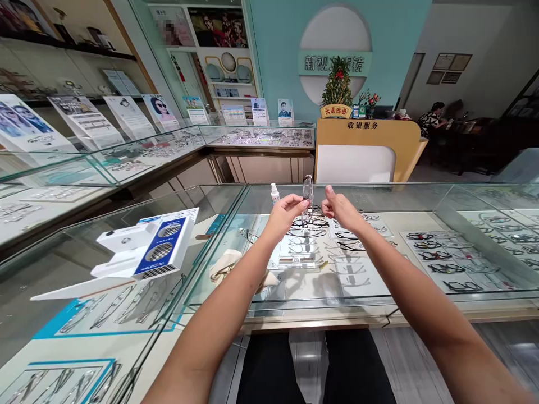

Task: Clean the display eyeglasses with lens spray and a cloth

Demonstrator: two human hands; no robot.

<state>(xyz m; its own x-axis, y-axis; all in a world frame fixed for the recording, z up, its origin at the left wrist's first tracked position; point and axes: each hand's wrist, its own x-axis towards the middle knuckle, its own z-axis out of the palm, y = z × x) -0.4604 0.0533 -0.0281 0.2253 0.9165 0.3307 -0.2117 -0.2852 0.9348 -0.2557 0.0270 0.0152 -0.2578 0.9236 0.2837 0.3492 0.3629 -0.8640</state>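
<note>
A pair of thin-framed glasses (308, 193) is held upright, edge-on, above the glass counter top (379, 196). My left hand (286, 216) pinches the frame at its lower left, fingers closed on it. My right hand (339, 207) is closed beside the glasses with the thumb up; it seems to grip a temple arm, though the contact is hard to see. Under both hands, inside the case, lie rows of glasses (349, 247) on white trays.
A small white spray bottle (275, 194) stands on the counter left of my hands. A folded cloth with another pair of glasses (225, 268) lies nearer me. A blue-and-white display box (162, 247) sits at left. A cashier desk (366, 148) and a seated person (433, 119) are behind.
</note>
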